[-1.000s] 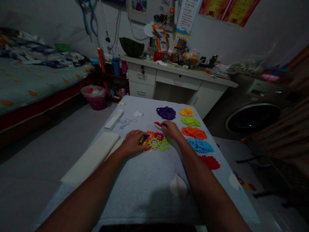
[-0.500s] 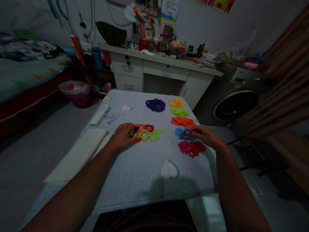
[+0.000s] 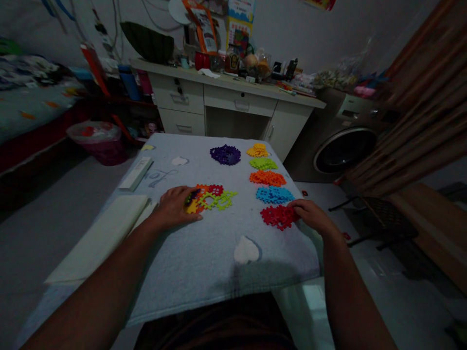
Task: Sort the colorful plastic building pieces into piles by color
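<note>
My left hand [image 3: 177,208] rests at the left side of a mixed pile of toothed plastic building pieces, thumb apart from the fingers, open. The pile holds orange pieces [image 3: 202,187], yellow-green pieces [image 3: 222,200] and a red piece [image 3: 216,189]. At the right, my right hand [image 3: 308,213] has its fingertips pinched at the far right edge of the red pieces [image 3: 279,216], apparently on one of them. Behind these lie the blue pieces [image 3: 274,194], orange heap [image 3: 267,178], green heap [image 3: 263,164] and yellow heap [image 3: 257,150]. A purple heap [image 3: 225,154] lies further left.
A pale blue cloth [image 3: 204,257] covers the table. On its left are a white box [image 3: 136,174] and a folded cream cloth [image 3: 98,238]. A white desk [image 3: 237,99] and a washing machine [image 3: 339,136] stand beyond; a waste bin [image 3: 98,143] is at left.
My right hand has moved a red piece from over the blue pieces back to the red pile. My left hand stays by the mixed pile, its thumb now further out. The view has shifted slightly.
</note>
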`<action>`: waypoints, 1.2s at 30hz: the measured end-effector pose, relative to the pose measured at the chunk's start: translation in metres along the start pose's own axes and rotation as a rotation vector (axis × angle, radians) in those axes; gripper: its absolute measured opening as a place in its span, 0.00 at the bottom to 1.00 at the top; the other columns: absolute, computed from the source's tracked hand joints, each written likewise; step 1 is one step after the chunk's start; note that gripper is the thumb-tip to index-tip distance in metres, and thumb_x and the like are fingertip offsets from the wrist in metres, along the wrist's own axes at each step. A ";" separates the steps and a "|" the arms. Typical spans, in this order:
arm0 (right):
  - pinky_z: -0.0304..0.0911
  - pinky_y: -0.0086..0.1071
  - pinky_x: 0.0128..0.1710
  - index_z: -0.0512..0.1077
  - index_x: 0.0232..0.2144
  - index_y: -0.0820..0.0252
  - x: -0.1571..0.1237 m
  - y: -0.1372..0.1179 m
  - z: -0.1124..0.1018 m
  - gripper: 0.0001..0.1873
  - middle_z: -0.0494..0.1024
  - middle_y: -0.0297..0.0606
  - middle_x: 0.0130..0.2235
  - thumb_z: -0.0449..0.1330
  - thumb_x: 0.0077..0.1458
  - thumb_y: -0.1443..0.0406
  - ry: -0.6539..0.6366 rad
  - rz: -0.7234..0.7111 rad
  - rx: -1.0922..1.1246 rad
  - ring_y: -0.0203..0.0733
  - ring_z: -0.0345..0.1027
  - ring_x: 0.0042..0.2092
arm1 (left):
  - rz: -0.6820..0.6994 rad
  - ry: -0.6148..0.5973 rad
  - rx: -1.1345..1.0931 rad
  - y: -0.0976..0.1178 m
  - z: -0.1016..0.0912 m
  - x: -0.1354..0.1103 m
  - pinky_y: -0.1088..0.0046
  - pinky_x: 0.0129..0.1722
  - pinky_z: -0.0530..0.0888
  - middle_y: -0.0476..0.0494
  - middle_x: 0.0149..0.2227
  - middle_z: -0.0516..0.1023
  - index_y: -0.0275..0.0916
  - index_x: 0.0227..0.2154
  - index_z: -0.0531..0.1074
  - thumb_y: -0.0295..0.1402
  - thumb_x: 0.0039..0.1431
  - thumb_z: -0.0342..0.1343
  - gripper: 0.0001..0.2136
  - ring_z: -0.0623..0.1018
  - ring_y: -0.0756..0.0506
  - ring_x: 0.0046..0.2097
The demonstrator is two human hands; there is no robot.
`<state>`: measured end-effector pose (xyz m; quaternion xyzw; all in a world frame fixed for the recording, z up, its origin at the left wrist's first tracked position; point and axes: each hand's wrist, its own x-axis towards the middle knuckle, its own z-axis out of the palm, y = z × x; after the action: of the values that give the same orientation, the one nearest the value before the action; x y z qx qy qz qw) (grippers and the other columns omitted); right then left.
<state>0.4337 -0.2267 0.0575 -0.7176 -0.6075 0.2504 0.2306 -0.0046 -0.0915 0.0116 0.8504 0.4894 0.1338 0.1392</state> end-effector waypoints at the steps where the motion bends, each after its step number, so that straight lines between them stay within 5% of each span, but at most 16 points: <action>1: 0.66 0.32 0.38 0.79 0.30 0.57 0.000 -0.001 0.001 0.14 0.79 0.37 0.32 0.52 0.48 0.70 0.019 -0.005 -0.059 0.41 0.71 0.36 | -0.008 -0.006 0.009 0.001 -0.001 0.000 0.52 0.57 0.63 0.37 0.60 0.67 0.46 0.61 0.63 0.55 0.43 0.63 0.42 0.65 0.30 0.60; 7: 0.64 0.35 0.48 0.78 0.39 0.62 -0.001 -0.013 0.004 0.16 0.78 0.44 0.41 0.54 0.52 0.72 0.160 -0.039 -0.326 0.44 0.71 0.43 | -0.021 -0.029 0.018 0.008 -0.005 -0.002 0.54 0.57 0.64 0.36 0.59 0.68 0.43 0.61 0.63 0.52 0.46 0.62 0.40 0.66 0.31 0.59; 11: 0.62 0.37 0.50 0.77 0.42 0.62 0.004 -0.054 0.012 0.14 0.78 0.45 0.43 0.55 0.56 0.70 0.187 -0.141 -0.362 0.46 0.70 0.46 | -0.009 -0.019 -0.018 0.010 -0.004 -0.002 0.52 0.57 0.64 0.36 0.60 0.67 0.44 0.61 0.63 0.51 0.45 0.64 0.39 0.65 0.30 0.60; 16: 0.62 0.35 0.48 0.75 0.47 0.61 0.023 -0.132 0.054 0.14 0.78 0.44 0.46 0.56 0.60 0.68 -0.078 -0.338 -0.321 0.43 0.71 0.46 | 0.069 0.034 -0.114 0.013 -0.001 -0.001 0.53 0.60 0.64 0.36 0.60 0.66 0.42 0.60 0.63 0.48 0.45 0.65 0.38 0.65 0.32 0.61; 20: 0.60 0.36 0.51 0.74 0.49 0.63 0.042 -0.166 0.096 0.16 0.76 0.47 0.48 0.59 0.58 0.69 -0.217 -0.436 -0.415 0.46 0.68 0.50 | 0.092 0.065 -0.242 0.011 0.004 -0.003 0.56 0.63 0.64 0.34 0.65 0.57 0.41 0.63 0.57 0.48 0.45 0.66 0.43 0.62 0.34 0.65; 28: 0.57 0.41 0.54 0.70 0.54 0.63 0.056 -0.160 0.144 0.25 0.73 0.46 0.50 0.63 0.57 0.58 -0.044 -0.482 -0.336 0.48 0.62 0.50 | 0.062 0.126 -0.161 0.006 0.010 -0.001 0.50 0.64 0.60 0.32 0.65 0.58 0.40 0.63 0.58 0.51 0.42 0.68 0.46 0.59 0.30 0.65; 36: 0.58 0.42 0.53 0.70 0.50 0.62 0.064 -0.150 0.161 0.20 0.72 0.45 0.49 0.60 0.53 0.68 0.071 -0.554 -0.208 0.49 0.60 0.49 | -0.005 0.081 -0.060 0.008 0.002 -0.002 0.53 0.57 0.64 0.35 0.59 0.68 0.42 0.62 0.60 0.52 0.41 0.67 0.45 0.66 0.31 0.58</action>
<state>0.2257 -0.1358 0.0242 -0.5525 -0.7942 0.0891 0.2368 0.0015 -0.0979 0.0129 0.8387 0.4923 0.1823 0.1449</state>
